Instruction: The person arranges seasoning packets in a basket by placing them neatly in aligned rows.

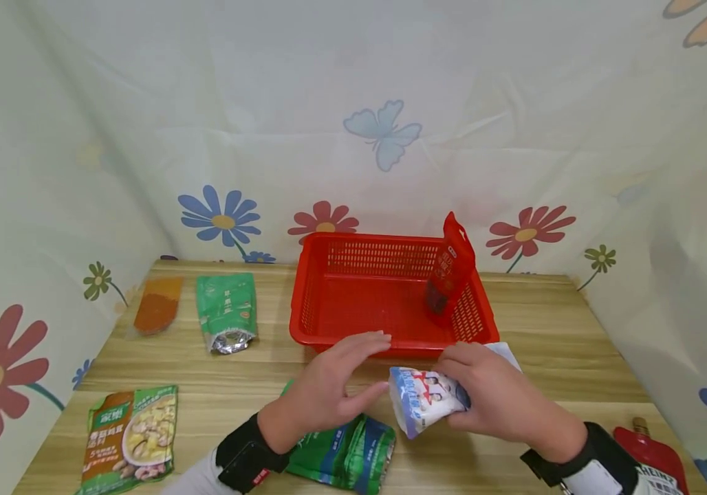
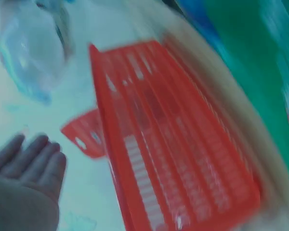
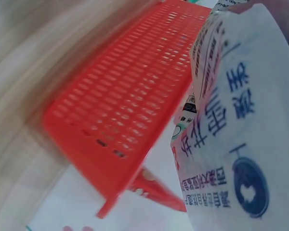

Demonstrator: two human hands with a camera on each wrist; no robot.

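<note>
My right hand (image 1: 496, 392) grips a white and blue printed packet (image 1: 424, 397), held tilted in front of the red basket (image 1: 384, 344). In the right wrist view the packet (image 3: 236, 130) fills the right side, with dark blue writing on white. My left hand (image 1: 335, 385) is just left of the packet, fingers extended and thumb apart, holding nothing. In the left wrist view the left hand (image 2: 31, 192) shows straight fingers. Partly hidden below that hand lies a green and blue packet (image 1: 347, 454). A red pouch (image 1: 449, 275) leans upright in the basket's right end.
At left on the wooden table (image 1: 236, 385) lie an orange-brown spice sachet (image 1: 158, 306), a green pouch (image 1: 227, 309) and a soup seasoning packet (image 1: 131, 436). A red Heinz pouch (image 1: 650, 454) lies at the front right. Flower-printed cloth (image 1: 267, 124) hangs behind and at both sides.
</note>
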